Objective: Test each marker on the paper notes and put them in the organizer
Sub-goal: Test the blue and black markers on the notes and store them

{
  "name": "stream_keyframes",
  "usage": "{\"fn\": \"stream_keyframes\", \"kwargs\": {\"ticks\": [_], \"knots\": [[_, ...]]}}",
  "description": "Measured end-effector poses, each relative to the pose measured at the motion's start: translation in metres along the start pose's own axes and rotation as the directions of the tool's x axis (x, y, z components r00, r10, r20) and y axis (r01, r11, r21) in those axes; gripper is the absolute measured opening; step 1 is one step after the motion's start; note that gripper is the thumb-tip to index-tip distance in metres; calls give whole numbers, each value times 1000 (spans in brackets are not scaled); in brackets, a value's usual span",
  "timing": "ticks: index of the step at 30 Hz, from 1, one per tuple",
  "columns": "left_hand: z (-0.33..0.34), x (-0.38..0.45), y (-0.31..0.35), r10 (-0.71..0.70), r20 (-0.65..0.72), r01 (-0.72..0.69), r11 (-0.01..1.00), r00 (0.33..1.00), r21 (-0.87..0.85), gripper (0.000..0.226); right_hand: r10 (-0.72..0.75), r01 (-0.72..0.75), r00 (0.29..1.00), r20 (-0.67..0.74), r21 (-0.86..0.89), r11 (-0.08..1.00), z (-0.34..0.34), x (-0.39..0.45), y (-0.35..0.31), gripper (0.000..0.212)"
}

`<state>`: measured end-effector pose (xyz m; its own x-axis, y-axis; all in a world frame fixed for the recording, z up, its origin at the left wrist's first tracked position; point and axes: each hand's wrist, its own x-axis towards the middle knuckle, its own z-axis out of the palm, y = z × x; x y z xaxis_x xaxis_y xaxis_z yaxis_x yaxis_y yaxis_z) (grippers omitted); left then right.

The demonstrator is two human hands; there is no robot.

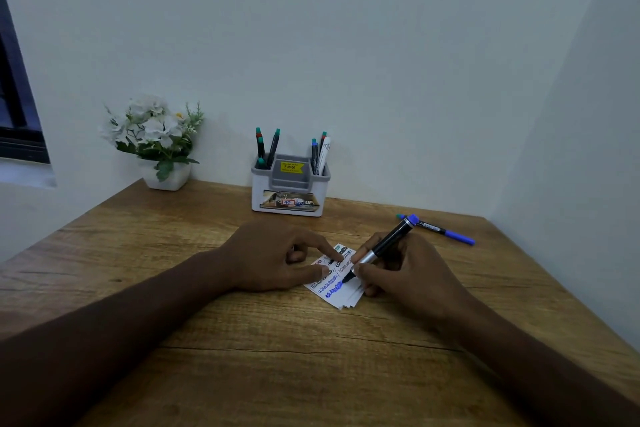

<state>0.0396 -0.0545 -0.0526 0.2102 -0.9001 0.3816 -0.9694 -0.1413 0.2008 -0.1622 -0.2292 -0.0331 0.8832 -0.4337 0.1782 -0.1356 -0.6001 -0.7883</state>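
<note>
A small stack of white paper notes [348, 295] lies on the wooden table, covered with several rows of scribbles. My right hand [405, 274] grips a black marker with a blue end [384, 246], its tip touching the paper at a fresh blue scribble. My left hand [277, 256] presses the notes down with forefinger and thumb; the other fingers are curled. A white and grey organizer [290, 184] stands at the back by the wall, with several markers upright in its left and right compartments. Another marker with a blue cap [443, 230] lies on the table to the right.
A white pot of white flowers [156, 139] stands at the back left of the table [242, 340]. White walls close in behind and on the right. A dark window frame [17, 107] is at the far left.
</note>
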Motion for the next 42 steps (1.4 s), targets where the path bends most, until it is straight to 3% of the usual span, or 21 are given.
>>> {"fn": "stream_keyframes", "kwargs": {"ticks": [9,34,38,42], "knots": [[-3,-1,1,-2,14,2,1000,1000,9,38,43,-43,999,-11,8,999,0,0,-2,18],[-4,-1,8,2,9,-3,999,1000,40,34,74,-74,995,-73,11,997,3,-1,-1,14],[-4,-3,10,-29,21,28,999,999,46,35,34,-8,989,-147,171,985,-1,0,0,7],[-7,-4,16,-79,-21,78,995,997,-64,36,63,80,958,-281,468,880,-11,5,1,8]]}}
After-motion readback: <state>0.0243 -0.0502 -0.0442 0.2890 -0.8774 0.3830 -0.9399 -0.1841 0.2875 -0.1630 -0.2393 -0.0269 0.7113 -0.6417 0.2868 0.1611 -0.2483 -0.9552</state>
